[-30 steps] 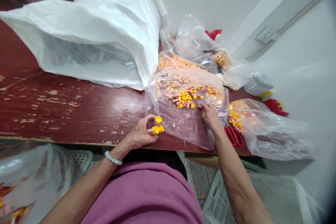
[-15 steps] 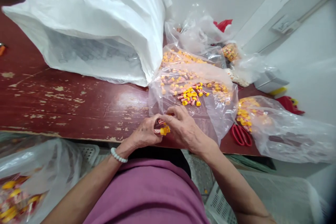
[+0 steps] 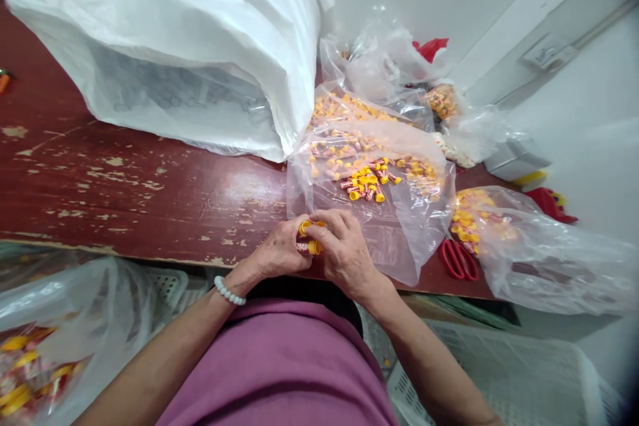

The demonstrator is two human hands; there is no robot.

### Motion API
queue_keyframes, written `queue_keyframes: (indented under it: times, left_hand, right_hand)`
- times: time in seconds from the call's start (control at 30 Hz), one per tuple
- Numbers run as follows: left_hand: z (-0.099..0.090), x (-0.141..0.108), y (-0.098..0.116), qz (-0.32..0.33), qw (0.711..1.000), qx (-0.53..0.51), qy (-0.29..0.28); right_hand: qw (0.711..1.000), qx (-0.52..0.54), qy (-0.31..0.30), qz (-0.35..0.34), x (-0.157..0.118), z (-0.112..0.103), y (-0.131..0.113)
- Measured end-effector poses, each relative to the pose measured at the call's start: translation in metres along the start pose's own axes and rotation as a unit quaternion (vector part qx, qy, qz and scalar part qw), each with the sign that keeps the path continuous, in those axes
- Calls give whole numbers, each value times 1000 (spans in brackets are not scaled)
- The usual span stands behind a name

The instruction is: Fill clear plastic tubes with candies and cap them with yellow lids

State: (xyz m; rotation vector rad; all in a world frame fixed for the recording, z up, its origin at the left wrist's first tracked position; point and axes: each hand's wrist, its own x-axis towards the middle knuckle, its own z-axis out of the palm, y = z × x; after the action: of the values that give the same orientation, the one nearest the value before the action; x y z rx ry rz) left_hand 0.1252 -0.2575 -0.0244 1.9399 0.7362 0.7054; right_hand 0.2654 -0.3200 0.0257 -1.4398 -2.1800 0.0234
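Note:
My left hand (image 3: 280,249), with a beaded bracelet at the wrist, is closed around a few small red-and-white tubes (image 3: 305,248) with yellow caps, over the table's front edge. My right hand (image 3: 344,249) meets it from the right, its thumb and fingers pinched at a yellow cap (image 3: 304,227). Its palm side is hidden. Just beyond the hands, a clear plastic bag (image 3: 369,219) lies open on the table, with a loose heap of the same capped tubes (image 3: 368,183) at its mouth and many more inside.
A large white sack (image 3: 224,20) holding clear pieces stands at the back left. Red scissors (image 3: 458,259) and another bag of yellow-capped pieces (image 3: 466,216) lie at the right. Below the red table (image 3: 150,206) are a bag (image 3: 114,306) at left and a white crate (image 3: 524,359) at right.
My right hand has shifted slightly and its fingers have closed in over my left hand's tubes. A yellow cap now shows upright between the hands. The view has moved a little.

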Motion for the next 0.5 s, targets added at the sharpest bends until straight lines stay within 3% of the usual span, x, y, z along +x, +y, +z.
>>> queue_keyframes:
  times: [0.13,0.23,0.3,0.37,0.5]
  left_hand:
    - [-4,3,3,-25,999,-45,0]
    - [-11,1,6,-87,986,-144,-6]
    - [-14,-4,7,-133,960,-244,-13]
    - [-16,-9,8,-160,930,-330,-26]
    - [-13,-15,7,-169,901,-400,-21]
  right_hand:
    - [996,90,-22,15,0,-2,4]
    - [986,159,13,58,-4,-9,5]
    - [987,141,35,73,-7,-11,3]
    - [994,98,32,46,-10,-8,-2]
    - [1000,11,2,-26,-9,13,-12]
